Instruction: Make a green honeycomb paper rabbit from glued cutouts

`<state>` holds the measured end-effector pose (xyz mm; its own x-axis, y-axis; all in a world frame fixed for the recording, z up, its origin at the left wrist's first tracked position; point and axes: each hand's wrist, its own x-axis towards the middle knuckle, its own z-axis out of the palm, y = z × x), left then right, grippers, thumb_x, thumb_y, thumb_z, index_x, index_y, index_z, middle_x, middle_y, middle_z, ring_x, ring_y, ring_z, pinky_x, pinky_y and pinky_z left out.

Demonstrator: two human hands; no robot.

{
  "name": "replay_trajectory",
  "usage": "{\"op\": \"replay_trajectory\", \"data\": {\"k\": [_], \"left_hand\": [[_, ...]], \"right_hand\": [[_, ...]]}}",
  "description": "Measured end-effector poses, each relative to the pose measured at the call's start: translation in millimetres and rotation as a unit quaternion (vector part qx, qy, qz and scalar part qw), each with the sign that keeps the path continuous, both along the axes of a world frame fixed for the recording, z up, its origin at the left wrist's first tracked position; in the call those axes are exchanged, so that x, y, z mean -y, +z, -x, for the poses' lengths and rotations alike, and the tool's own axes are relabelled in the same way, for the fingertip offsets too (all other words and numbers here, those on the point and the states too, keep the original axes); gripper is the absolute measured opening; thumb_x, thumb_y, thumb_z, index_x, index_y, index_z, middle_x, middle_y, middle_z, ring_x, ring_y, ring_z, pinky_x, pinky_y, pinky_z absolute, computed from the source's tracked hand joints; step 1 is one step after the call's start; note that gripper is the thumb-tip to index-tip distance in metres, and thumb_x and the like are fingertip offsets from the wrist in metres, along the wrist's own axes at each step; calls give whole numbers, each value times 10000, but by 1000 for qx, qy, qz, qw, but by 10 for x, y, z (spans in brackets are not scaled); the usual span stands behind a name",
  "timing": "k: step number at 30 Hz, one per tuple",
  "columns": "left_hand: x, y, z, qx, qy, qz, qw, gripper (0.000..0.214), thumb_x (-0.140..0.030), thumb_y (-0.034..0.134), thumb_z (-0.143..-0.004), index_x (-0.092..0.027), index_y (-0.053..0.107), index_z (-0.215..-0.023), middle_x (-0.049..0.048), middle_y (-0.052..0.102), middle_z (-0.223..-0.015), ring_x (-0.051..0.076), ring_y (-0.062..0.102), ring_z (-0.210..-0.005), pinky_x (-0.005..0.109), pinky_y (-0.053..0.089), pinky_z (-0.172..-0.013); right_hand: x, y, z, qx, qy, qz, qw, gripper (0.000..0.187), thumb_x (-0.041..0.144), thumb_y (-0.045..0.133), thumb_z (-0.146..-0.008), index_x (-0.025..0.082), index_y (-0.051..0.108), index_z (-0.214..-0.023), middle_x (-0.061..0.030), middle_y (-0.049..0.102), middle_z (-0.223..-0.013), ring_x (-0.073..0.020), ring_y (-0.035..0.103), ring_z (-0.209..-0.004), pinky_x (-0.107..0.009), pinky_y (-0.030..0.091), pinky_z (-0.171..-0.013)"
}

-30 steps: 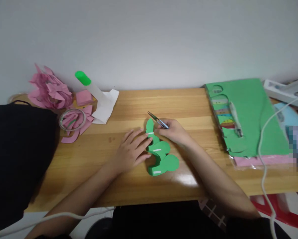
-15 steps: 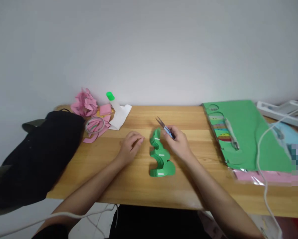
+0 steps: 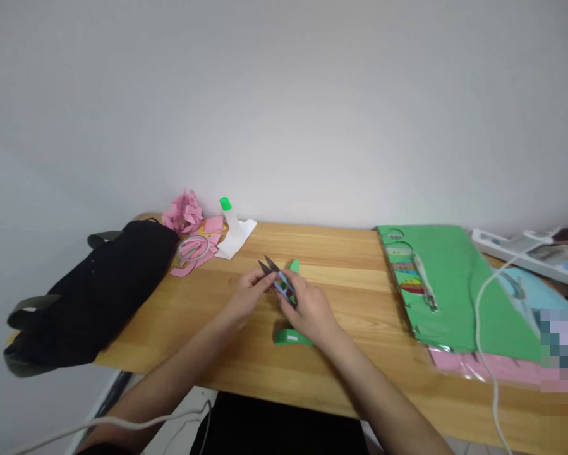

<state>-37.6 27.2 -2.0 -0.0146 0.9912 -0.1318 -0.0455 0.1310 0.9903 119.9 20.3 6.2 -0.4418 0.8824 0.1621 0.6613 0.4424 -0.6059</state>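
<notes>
- Head view: we see the right hand [image 3: 309,309] gripping small snips [image 3: 286,282], fingers round the blue handles, blades parted.
- Left hand [image 3: 247,296]: fingertips bunched beside the blades; we cannot tell whether they pinch anything.
- Green cutouts [image 3: 282,337] lie on the table [image 3: 354,297] below the hands, middle mostly hidden, ends showing.
- Right edge: pixelated patch [image 3: 565,347], contents unreadable to us.

A plain pale-grey wall [image 3: 293,114], brightest around its middle, stands behind a light-brown wood-grain tabletop [image 3: 359,284]; whitish floor [image 3: 199,396] shows near left.
</notes>
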Motion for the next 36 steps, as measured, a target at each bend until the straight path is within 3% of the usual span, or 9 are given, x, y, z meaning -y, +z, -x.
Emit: {"op": "replay_trajectory", "data": {"k": [4,7,13,18,23,31,36], "left_hand": [[-54,17,177,-13,33,25,999,445,-513,794,-603,-145,686,-828,47,705,-775,160,643,-694,286,521,-682],[-155,74,470,-49,79,36,995,391,-421,836,-552,-149,666,-775,15,684,-697,149,638,-651,249,511,-626],[-440,150,969,-103,169,91,976,166,-206,758,-668,-134,612,-705,-22,612,-550,110,561,-491,204,436,-498],[-634,103,889,-80,187,131,970,115,-112,658,-801,-127,577,-720,6,640,-634,100,621,-572,202,502,-569],[-734,63,794,-71,204,149,965,115,-200,614,-906,-101,613,-847,15,658,-766,105,650,-694,247,560,-655],[-638,192,820,-122,169,164,964,155,-13,556,-818,-112,558,-699,23,651,-655,116,673,-617,240,550,-687],[-660,223,836,-216,155,131,955,140,-28,620,-712,-147,566,-762,-21,605,-574,130,612,-510,221,460,-534]], "right_hand": [[19,27,33,18,22,2,1000,488,277,516,-895,134,480,-1360,-154,702,-1151,-288,696,-960,-390,538,-781],[-24,42,15,1,-13,9,1000,418,275,500,-919,132,525,-1310,-126,719,-1054,-243,695,-884,-349,523,-752],[-112,31,-59,-27,-93,10,995,336,256,478,-926,146,572,-1230,-88,726,-968,-209,684,-821,-316,498,-728],[-126,6,-56,-27,-86,12,996,329,249,465,-927,141,578,-1217,-90,728,-968,-217,687,-861,-325,499,-764],[-140,34,-72,-24,-87,22,996,321,240,461,-930,130,587,-1204,-95,725,-967,-217,686,-851,-325,495,-761],[-150,33,-103,-52,-97,6,994,308,241,467,-917,139,602,-1174,-81,719,-892,-191,665,-781,-295,471,-703],[-151,24,-99,-59,-100,-1,993,295,239,473,-908,155,618,-1151,-73,719,-874,-183,657,-765,-289,465,-697]]}}
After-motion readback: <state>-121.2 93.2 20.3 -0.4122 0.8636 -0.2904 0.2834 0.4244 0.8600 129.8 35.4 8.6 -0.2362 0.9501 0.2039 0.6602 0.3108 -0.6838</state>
